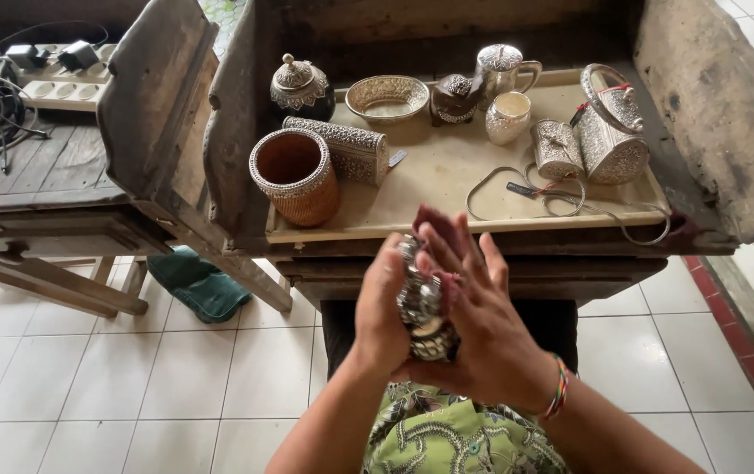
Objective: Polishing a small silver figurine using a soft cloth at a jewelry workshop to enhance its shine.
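Observation:
A small ornate silver piece point(421, 303) sits upright between my two palms, low in front of the workbench. My left hand point(380, 309) presses it from the left. From the right, my right hand point(482, 316) presses a dark red cloth point(441, 226) against it, with the fingers spread. The lower end of the piece shows a round base; much of its body is hidden by my hands. A coloured thread band circles my right wrist.
The wooden workbench tray point(447, 180) holds a silver-rimmed woven cup point(294, 175), an embossed silver cylinder point(342, 147), a lidded pot point(300, 86), a bowl point(387, 95), a mug point(501, 66), small cups, embossed baskets point(612, 132) and wire loops point(526, 197). Cables and a power strip point(43, 75) lie left.

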